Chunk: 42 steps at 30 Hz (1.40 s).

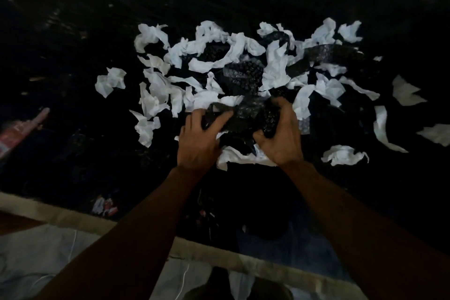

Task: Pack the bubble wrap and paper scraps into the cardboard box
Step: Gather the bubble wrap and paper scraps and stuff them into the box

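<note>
Bubble wrap [246, 114], clear, crumpled, dimpled

Dim, underexposed wide-angle view looking down. A black sheet [73, 39] swallows most light, showing only faint glossy glints toward the top. White paper scraps [277, 68] are the brightest areas, slightly soft. Bubble wrap [243, 73] catches small speckled highlights. The right hand [280, 139] shows fingertips [283, 107] smeared by motion blur; the left hand [197, 143] is sharper. Upper corners fall to near black.
</note>
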### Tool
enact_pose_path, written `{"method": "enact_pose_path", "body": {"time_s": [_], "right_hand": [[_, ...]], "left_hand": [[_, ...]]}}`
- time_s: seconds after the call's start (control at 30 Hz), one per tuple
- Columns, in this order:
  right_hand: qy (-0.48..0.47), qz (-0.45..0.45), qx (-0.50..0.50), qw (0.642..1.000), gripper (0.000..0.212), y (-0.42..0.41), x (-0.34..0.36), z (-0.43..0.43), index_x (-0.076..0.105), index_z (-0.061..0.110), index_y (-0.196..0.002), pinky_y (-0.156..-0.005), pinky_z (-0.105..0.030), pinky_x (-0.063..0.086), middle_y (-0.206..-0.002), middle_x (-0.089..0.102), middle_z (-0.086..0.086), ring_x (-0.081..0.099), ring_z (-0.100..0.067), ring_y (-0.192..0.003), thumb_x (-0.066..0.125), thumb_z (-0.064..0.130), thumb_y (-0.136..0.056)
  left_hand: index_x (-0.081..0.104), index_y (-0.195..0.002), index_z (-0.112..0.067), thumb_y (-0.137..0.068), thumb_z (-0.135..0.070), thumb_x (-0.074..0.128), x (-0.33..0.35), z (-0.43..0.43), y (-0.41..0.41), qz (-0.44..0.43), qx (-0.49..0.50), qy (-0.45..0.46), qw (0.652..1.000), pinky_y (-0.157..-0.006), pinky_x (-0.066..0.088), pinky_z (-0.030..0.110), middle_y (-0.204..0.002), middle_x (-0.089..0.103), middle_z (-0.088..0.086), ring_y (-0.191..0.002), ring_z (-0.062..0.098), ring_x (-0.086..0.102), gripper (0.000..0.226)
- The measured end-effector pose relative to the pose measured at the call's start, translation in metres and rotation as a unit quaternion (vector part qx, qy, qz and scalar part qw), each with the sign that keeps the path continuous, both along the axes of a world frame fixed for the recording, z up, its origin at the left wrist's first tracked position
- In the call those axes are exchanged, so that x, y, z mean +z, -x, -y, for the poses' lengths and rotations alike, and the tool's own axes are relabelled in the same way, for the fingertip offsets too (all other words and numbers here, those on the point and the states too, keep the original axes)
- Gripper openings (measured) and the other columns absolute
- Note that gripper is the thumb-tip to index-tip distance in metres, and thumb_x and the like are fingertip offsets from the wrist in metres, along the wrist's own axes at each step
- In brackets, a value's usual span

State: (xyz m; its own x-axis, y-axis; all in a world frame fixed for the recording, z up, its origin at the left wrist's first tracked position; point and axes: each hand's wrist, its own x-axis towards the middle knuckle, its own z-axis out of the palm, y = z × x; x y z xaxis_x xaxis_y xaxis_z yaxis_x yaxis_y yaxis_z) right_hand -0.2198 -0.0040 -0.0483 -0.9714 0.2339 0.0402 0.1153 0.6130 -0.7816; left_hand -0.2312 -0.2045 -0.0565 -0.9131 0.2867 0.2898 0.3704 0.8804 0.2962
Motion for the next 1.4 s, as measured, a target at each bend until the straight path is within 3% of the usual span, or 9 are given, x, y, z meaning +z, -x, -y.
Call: {"method": "enact_pose_path", "body": {"time_s": [0.13, 0.23, 0.5, 0.63, 0.73, 0.8, 0.9, 1.1, 1.4], "right_hand": [[-0.041, -0.042, 0.025, 0.998, 0.063, -0.005, 0.005, 0.004, 0.045, 0.015, -0.127, -0.1, -0.039, 0.039, -0.122, 0.05, -0.014, 0.043, -0.03, -0.117, 0.067, 0.005, -0.069], [-0.08, -0.046, 0.04, 0.995, 0.056, -0.008, 0.005, 0.006, 0.052, 0.019, -0.123, -0.101, -0.046, 0.039, -0.122, 0.054, -0.008, 0.04, -0.029, -0.117, 0.06, 0.004, -0.069], [-0.025, 0.008, -0.024, 0.999, 0.059, -0.017, 0.003, 0.003, 0.042, 0.037, -0.131, -0.104, -0.035, 0.036, -0.129, 0.052, -0.001, 0.042, -0.023, -0.123, 0.063, 0.057, -0.079], [0.007, 0.005, -0.057, 0.998, 0.056, -0.013, 0.004, 0.007, 0.044, 0.025, -0.121, -0.097, -0.033, 0.041, -0.118, 0.047, -0.006, 0.046, -0.021, -0.112, 0.071, 0.019, -0.072], [-0.03, -0.046, -0.066, 0.996, 0.064, -0.015, 0.002, 0.011, 0.043, 0.014, -0.122, -0.102, -0.038, 0.037, -0.122, 0.043, -0.009, 0.037, -0.025, -0.118, 0.066, 0.018, -0.063], [-0.037, -0.052, -0.07, 0.995, 0.075, -0.014, 0.0, 0.01, 0.039, 0.013, -0.13, -0.105, -0.036, 0.032, -0.129, 0.042, -0.011, 0.035, -0.027, -0.124, 0.066, 0.02, -0.06], [-0.029, -0.027, -0.064, 0.997, 0.082, -0.012, -0.001, 0.007, 0.035, 0.015, -0.139, -0.103, -0.032, 0.035, -0.125, 0.051, -0.005, 0.04, -0.024, -0.121, 0.071, 0.019, -0.065], [0.013, 0.032, -0.044, 0.998, 0.07, -0.007, 0.008, 0.0, 0.045, 0.022, -0.131, -0.096, -0.024, 0.039, -0.118, 0.053, -0.007, 0.052, -0.022, -0.114, 0.076, 0.015, -0.069], [0.121, 0.001, -0.1, 0.988, 0.098, 0.011, 0.079, -0.024, 0.029, 0.041, -0.144, -0.102, -0.022, 0.038, -0.13, 0.054, 0.01, 0.044, -0.001, -0.118, 0.086, 0.041, -0.065]], "left_hand": [[0.063, -0.105, -0.025, -0.067, -0.033, 0.075, -0.006, 0.002, 0.002, 0.008, -0.005, 0.056, 0.998, -0.07, 0.048, 0.044, -0.121, 0.053, 0.014, -0.1, 0.039, 0.048, 0.041], [0.064, -0.095, -0.018, -0.07, -0.03, 0.061, -0.006, 0.003, 0.002, 0.007, -0.021, 0.031, 0.999, -0.072, 0.046, 0.045, -0.121, 0.054, 0.014, -0.101, 0.037, 0.045, 0.028], [0.072, -0.084, -0.022, -0.079, -0.065, 0.047, 0.001, -0.019, -0.003, 0.081, 0.106, -0.122, 0.983, -0.091, 0.035, 0.041, -0.117, 0.057, -0.005, -0.114, 0.027, 0.045, 0.05], [0.054, -0.111, -0.02, -0.068, -0.031, 0.069, 0.002, -0.026, 0.006, 0.062, 0.044, -0.136, 0.988, -0.088, 0.043, 0.05, -0.119, 0.051, 0.006, -0.11, 0.03, 0.045, 0.047], [0.038, -0.137, -0.027, -0.061, -0.016, 0.076, 0.0, -0.031, 0.014, 0.062, -0.059, -0.106, 0.991, -0.1, 0.038, 0.058, -0.149, 0.029, 0.006, -0.134, 0.032, 0.03, 0.086], [0.04, -0.14, -0.033, -0.067, -0.019, 0.068, -0.002, -0.033, 0.02, 0.067, -0.104, -0.051, 0.991, -0.099, 0.036, 0.063, -0.155, 0.027, -0.001, -0.141, 0.027, 0.027, 0.079], [0.063, -0.119, -0.027, -0.072, -0.034, 0.051, -0.007, -0.031, 0.023, 0.044, -0.109, -0.073, 0.99, -0.092, 0.042, 0.052, -0.131, 0.058, -0.002, -0.126, 0.022, 0.049, 0.049], [0.062, -0.089, -0.017, -0.083, -0.046, 0.057, -0.005, -0.036, 0.024, 0.022, -0.068, -0.104, 0.992, -0.074, 0.046, 0.036, -0.084, 0.063, 0.003, -0.086, 0.027, 0.06, 0.03], [0.071, -0.097, -0.02, -0.089, -0.044, 0.061, 0.083, -0.03, 0.057, 0.062, 0.031, -0.283, 0.956, -0.07, 0.046, 0.017, -0.085, 0.072, -0.002, -0.079, 0.006, 0.064, 0.027]]}}
